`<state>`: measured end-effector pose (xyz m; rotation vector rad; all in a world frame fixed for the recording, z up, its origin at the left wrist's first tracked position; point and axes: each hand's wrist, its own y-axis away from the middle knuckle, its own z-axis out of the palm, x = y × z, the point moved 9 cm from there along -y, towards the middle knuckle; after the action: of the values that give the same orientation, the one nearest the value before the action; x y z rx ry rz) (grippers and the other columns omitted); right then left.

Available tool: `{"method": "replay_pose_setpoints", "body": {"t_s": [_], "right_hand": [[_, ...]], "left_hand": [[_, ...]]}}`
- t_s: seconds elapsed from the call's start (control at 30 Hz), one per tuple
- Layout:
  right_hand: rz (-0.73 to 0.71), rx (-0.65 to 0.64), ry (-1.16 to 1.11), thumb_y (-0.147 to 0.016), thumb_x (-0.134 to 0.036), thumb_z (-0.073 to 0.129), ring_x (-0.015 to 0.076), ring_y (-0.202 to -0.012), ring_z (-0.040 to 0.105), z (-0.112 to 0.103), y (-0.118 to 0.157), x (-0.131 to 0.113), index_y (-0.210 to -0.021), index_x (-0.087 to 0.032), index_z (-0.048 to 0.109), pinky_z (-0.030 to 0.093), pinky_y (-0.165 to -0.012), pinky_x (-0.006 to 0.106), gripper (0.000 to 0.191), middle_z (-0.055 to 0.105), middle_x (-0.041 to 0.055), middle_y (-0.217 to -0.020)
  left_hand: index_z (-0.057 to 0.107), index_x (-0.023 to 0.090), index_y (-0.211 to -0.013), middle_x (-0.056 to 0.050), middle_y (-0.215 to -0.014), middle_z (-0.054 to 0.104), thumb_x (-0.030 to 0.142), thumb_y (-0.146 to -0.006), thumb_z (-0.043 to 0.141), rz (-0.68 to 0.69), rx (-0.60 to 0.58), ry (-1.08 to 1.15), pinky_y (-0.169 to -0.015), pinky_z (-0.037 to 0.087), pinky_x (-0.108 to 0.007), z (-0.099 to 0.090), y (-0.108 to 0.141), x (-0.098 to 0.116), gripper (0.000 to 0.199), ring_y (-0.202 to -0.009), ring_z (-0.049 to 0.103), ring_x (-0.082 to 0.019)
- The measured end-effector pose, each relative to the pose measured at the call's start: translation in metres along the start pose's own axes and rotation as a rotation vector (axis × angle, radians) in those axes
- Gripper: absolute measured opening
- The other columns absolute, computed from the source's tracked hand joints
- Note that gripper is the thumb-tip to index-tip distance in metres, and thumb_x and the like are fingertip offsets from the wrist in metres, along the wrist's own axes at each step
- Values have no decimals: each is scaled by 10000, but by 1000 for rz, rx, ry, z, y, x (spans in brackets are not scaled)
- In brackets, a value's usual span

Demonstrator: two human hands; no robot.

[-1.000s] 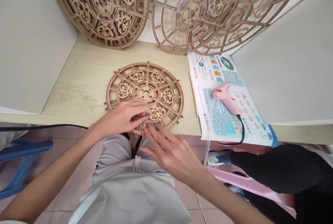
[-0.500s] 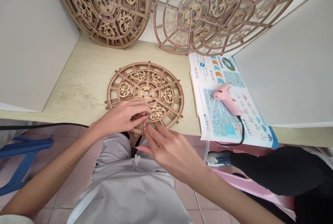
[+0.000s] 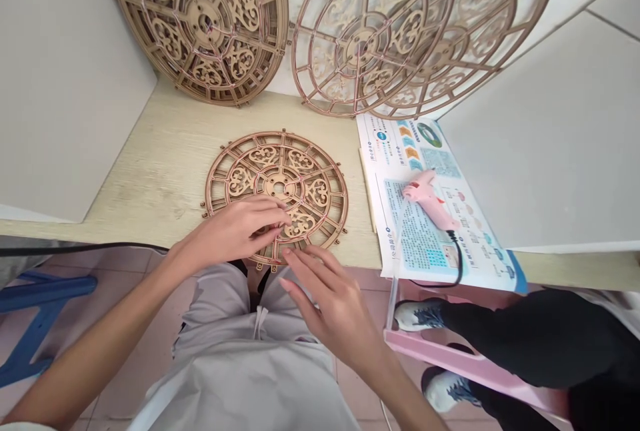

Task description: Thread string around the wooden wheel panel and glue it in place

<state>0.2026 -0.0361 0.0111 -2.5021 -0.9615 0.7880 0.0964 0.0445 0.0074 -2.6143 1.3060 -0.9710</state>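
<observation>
A round laser-cut wooden wheel (image 3: 300, 184) with scrollwork panels and thin copper-coloured wire along its ribs lies flat on the desk. My left hand (image 3: 235, 231) rests on its lower left part, fingers curled, fingertips near the central hub. My right hand (image 3: 330, 304) hovers just below the near rim, fingers apart, fingertips at or very close to the wood. Whether either hand pinches the wire is hidden. Behind the wheel, several larger wheels of the same kind (image 3: 200, 17) lean upright against the wall.
A pink glue gun (image 3: 427, 197) with a black cord lies on a printed sheet (image 3: 420, 244) at the desk's right. Beside the sheet is a thin wooden stick (image 3: 369, 184). White panels (image 3: 60, 71) flank the desk. A seated person's black-trousered legs and sneaker (image 3: 417, 315) are at lower right.
My right hand has drawn back toward me from the wheel's near rim, its fingers more spread. My left hand stays on the wheel. The whole view has shifted, showing a second sneaker at lower right.
</observation>
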Motion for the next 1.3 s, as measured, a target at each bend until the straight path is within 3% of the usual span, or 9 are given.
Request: {"method": "replay_pose_setpoints", "body": {"t_s": [0.07,0.3,0.53,0.67,0.8,0.9,1.3], "right_hand": [[26,45,-21,-974,-164,620,248,-1141,577,1,4,0,-1258,-48,659,555,-1005,386,309,726,100,-1177],[76,161,180,-910,-215,718,332,-1119,586,13,13,-14,-1156,-85,725,593,-777,392,278,729,117,-1171],[32,156,141,-949,-194,667,299,-1148,619,0,17,-2,-1162,-119,706,550,-872,412,229,731,110,-1150],[113,236,125,-941,-177,674,311,-1165,615,-10,16,10,-1084,-138,701,502,-908,448,150,729,109,-1120],[196,320,59,-948,-125,645,247,-1075,627,-7,8,19,-1141,-115,675,506,-902,398,196,722,116,-1085],[235,293,78,-979,-171,614,221,-1022,614,3,4,24,-1236,-131,672,502,-852,369,267,702,118,-1092],[222,271,111,-968,-196,631,243,-1075,578,11,9,27,-1268,-141,685,479,-883,396,309,670,141,-1148]], "left_hand": [[694,170,-1070,-58,-1090,731,199,-1024,526,4,-12,-4,-955,516,-298,-1,-1,0,176,-1089,678,-193],[697,172,-1084,-76,-1188,721,203,-1014,552,3,22,-26,-976,524,-292,-3,0,-4,164,-1112,684,-188],[685,165,-1100,-78,-1169,728,198,-1017,548,-18,79,-73,-987,523,-298,-2,0,1,164,-1134,674,-195],[696,182,-1046,-37,-1071,742,191,-989,602,-24,4,-51,-894,525,-266,2,-11,-5,110,-1022,689,-174],[727,198,-998,-23,-1020,740,207,-962,645,-69,-38,-41,-877,509,-277,1,-21,-11,90,-982,679,-176],[740,202,-975,-24,-1007,741,184,-945,651,-97,-38,-44,-865,505,-280,-2,-23,-14,95,-968,677,-179],[762,213,-962,-31,-1008,751,255,-965,635,-140,26,-116,-869,528,-318,-12,-25,-21,134,-1018,677,-209]]}}
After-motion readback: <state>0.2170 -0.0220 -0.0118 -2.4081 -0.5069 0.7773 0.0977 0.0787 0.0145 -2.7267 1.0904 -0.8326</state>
